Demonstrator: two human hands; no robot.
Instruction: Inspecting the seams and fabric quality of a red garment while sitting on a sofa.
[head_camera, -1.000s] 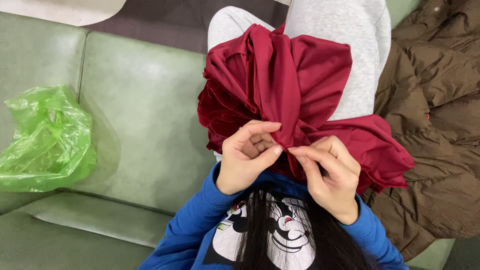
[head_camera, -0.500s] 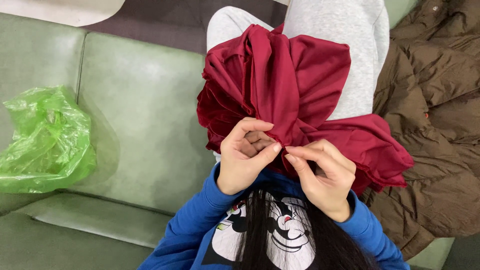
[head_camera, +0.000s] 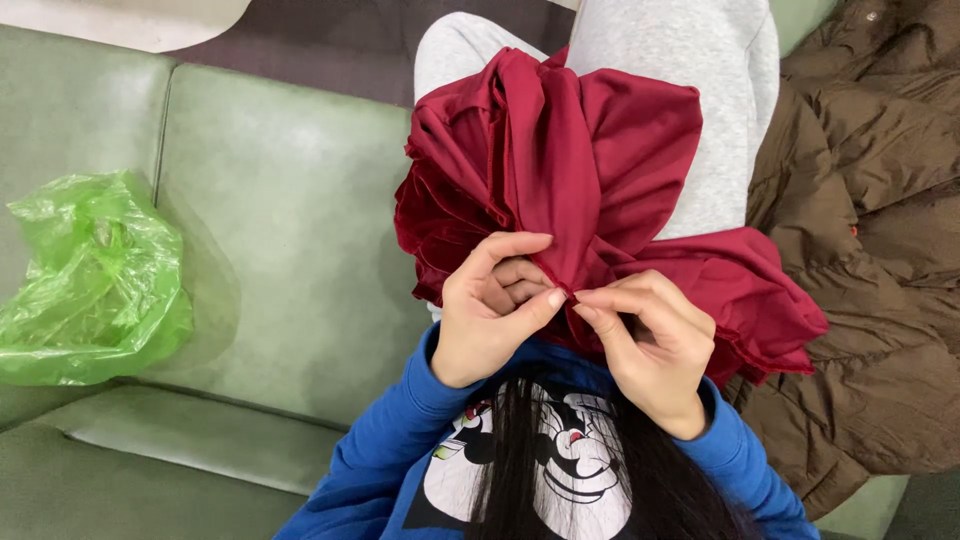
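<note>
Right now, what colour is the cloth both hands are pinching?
Dark red, plain, no pattern: the cloth, pinched by left hand and right hand. Head view.

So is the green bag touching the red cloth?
Apart. The head view shows bare green sofa between the green plastic bag and the red cloth.

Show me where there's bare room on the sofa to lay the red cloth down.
The widest bare patch is the green sofa cushion, between the green plastic bag and the red cloth. A narrower strip runs along the sofa's front edge below the bag. The other side is crowded: the brown jacket covers the seat. Both hands, left hand and right hand, pinch the cloth.
</note>
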